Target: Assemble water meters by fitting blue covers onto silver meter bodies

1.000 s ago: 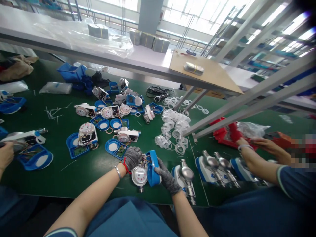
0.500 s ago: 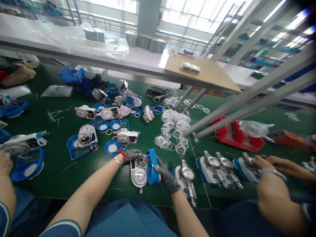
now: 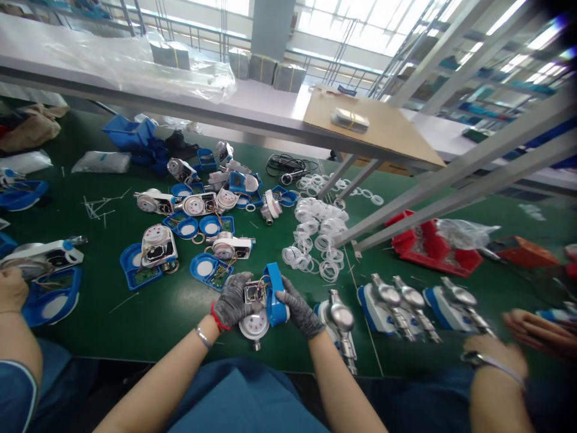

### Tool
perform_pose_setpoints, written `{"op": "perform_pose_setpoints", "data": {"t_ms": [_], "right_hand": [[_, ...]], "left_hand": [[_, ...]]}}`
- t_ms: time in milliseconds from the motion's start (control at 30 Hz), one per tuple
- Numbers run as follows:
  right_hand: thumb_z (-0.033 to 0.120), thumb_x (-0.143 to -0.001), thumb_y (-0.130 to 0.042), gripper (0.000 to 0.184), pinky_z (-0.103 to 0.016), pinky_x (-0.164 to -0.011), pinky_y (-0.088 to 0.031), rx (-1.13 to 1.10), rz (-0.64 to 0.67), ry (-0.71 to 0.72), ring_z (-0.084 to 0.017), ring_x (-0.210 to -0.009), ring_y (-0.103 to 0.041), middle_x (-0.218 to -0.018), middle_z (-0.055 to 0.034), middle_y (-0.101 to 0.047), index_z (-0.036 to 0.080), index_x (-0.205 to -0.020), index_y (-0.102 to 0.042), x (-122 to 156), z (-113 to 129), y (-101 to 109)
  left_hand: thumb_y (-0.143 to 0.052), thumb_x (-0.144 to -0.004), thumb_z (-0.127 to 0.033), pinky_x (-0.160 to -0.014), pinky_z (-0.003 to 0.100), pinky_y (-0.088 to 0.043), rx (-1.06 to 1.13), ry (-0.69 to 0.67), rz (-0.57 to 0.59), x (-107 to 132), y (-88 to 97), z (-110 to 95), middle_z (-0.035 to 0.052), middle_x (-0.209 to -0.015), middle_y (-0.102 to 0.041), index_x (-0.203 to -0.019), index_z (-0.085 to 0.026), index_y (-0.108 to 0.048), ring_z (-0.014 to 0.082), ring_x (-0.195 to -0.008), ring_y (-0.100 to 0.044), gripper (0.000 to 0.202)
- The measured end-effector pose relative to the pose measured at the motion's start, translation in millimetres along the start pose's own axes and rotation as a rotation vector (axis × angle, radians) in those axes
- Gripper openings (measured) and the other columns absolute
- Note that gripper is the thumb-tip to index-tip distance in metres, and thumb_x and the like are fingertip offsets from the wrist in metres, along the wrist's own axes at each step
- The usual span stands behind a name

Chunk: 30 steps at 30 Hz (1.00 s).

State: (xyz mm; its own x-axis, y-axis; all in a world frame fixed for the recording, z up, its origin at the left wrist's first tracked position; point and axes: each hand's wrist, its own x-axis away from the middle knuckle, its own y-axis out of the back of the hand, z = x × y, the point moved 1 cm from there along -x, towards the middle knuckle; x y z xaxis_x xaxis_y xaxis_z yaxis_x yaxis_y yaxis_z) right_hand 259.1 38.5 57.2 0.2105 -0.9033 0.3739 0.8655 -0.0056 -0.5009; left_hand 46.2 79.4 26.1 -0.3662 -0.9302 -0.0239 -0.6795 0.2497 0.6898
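Note:
A water meter [image 3: 253,325] lies in front of me, its round dial towards me and its wired electronics section exposed. My left hand [image 3: 235,299], in a grey glove, is closed around the meter's left side, fingers reaching over its body. My right hand [image 3: 301,309], gloved too, grips a blue plastic cover [image 3: 276,296] tipped on edge at the meter's right side. Thin wires run between the meter and the cover. To the right of my right hand, a finished-looking meter [image 3: 341,322] rests with its metal pipe body up.
More opened meters [image 3: 157,245] with blue covers lie at left and centre. White plastic rings [image 3: 318,225] are piled beyond my right hand. A red bin [image 3: 433,249] of small parts stands right, below slanted metal posts [image 3: 406,198]. Co-workers' hands [image 3: 493,355] are at both sides.
My left hand has moved from the meter's upper end down over its left side. The right hand still holds the cover, slightly higher. The right-hand co-worker's hands have left a meter.

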Motion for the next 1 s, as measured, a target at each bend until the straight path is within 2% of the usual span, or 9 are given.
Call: {"op": "perform_pose_setpoints", "data": {"t_ms": [67,133,200,300,400,567,767,867,1000], "right_hand": [[0.035,-0.073,-0.075,0.073,-0.045,-0.106,-0.04,0.0,-0.004,0.002,-0.029,-0.12,-0.056,-0.132,-0.0066,-0.059,0.025,-0.139,-0.045,-4.3,-0.1,-1.0],[0.035,-0.072,-0.075,0.075,-0.046,-0.106,-0.04,0.018,-0.006,-0.003,-0.029,-0.119,-0.056,-0.132,-0.0068,-0.059,0.025,-0.14,-0.044,-7.1,0.8,-3.9],[0.035,-0.072,-0.076,0.077,-0.046,-0.105,-0.04,0.042,0.007,-0.015,-0.03,-0.119,-0.056,-0.131,-0.007,-0.06,0.025,-0.14,-0.044,-7.6,2.3,-8.1],[0.036,-0.071,-0.077,0.078,-0.046,-0.105,-0.04,0.062,0.028,-0.038,-0.031,-0.121,-0.055,-0.131,-0.0069,-0.06,0.025,-0.141,-0.044,-4.4,4.3,-14.0],[0.036,-0.069,-0.078,0.077,-0.046,-0.108,-0.037,0.073,0.015,-0.035,-0.03,-0.124,-0.053,-0.133,-0.006,-0.059,0.025,-0.139,-0.046,0.3,5.3,-16.9],[0.038,-0.07,-0.078,0.076,-0.048,-0.108,-0.038,0.136,0.003,-0.043,-0.031,-0.124,-0.053,-0.134,-0.0069,-0.058,0.024,-0.138,-0.048,5.9,7.8,-20.2],[0.041,-0.064,-0.082,0.084,-0.049,-0.104,-0.041,0.203,-0.027,-0.086,-0.032,-0.121,-0.055,-0.128,-0.0093,-0.061,0.023,-0.139,-0.047,4.9,0.2,-22.8],[0.04,-0.062,-0.084,0.086,-0.048,-0.102,-0.042,0.237,-0.068,-0.09,-0.032,-0.119,-0.055,-0.122,-0.008,-0.064,0.024,-0.138,-0.046,3.3,-7.2,-22.7],[0.038,-0.064,-0.083,0.083,-0.046,-0.102,-0.042,0.249,-0.077,-0.086,-0.03,-0.117,-0.056,-0.125,-0.0071,-0.062,0.025,-0.137,-0.046,2.8,-10.2,-26.6]], "left_hand": [[-0.073,-0.066,-0.06,-0.114,0.053,-0.032,-0.142,-0.047,-0.078,12.3,-11.2,-7.8,0.0152,-0.128,-0.058,-0.129,-0.016,-0.054,0.0318,-0.121,-0.051,0.08],[-0.067,-0.073,-0.06,-0.115,0.053,-0.03,-0.218,-0.041,-0.124,14.7,-22.0,-10.7,0.0143,-0.124,-0.06,-0.126,-0.017,-0.057,0.031,-0.119,-0.053,0.069],[-0.063,-0.078,-0.059,-0.111,0.051,-0.036,-0.233,0.0,-0.122,8.8,-27.4,-8.7,0.0126,-0.117,-0.064,-0.118,-0.017,-0.062,0.03,-0.113,-0.057,0.058],[-0.061,-0.081,-0.057,-0.094,0.043,-0.049,-0.144,0.037,-0.067,-5.2,-24.6,-0.9,0.0095,-0.103,-0.068,-0.105,-0.019,-0.067,0.0261,-0.098,-0.062,0.045],[-0.061,-0.083,-0.049,-0.086,0.037,-0.052,-0.012,0.016,-0.05,-14.1,-19.9,7.9,0.0076,-0.097,-0.07,-0.098,-0.02,-0.068,0.0219,-0.092,-0.063,0.033],[-0.058,-0.085,-0.034,-0.091,0.04,-0.052,0.071,0.046,-0.14,-12.1,-29.3,18.6,0.0085,-0.099,-0.071,-0.096,-0.02,-0.07,0.0231,-0.096,-0.064,0.021],[-0.058,-0.082,-0.03,-0.096,0.044,-0.052,0.175,0.081,-0.266,-5.6,-42.5,22.7,0.0108,-0.102,-0.07,-0.095,-0.018,-0.07,0.0244,-0.1,-0.064,0.021],[-0.057,-0.085,-0.03,-0.095,0.04,-0.053,0.255,0.081,-0.296,-2.8,-41.6,19.4,0.0107,-0.104,-0.069,-0.094,-0.016,-0.069,0.022,-0.1,-0.063,0.02],[-0.058,-0.085,-0.027,-0.096,0.036,-0.052,0.349,0.055,-0.281,0.3,-31.1,14.7,0.0096,-0.108,-0.067,-0.09,-0.016,-0.068,0.0192,-0.102,-0.062,0.016]]}}
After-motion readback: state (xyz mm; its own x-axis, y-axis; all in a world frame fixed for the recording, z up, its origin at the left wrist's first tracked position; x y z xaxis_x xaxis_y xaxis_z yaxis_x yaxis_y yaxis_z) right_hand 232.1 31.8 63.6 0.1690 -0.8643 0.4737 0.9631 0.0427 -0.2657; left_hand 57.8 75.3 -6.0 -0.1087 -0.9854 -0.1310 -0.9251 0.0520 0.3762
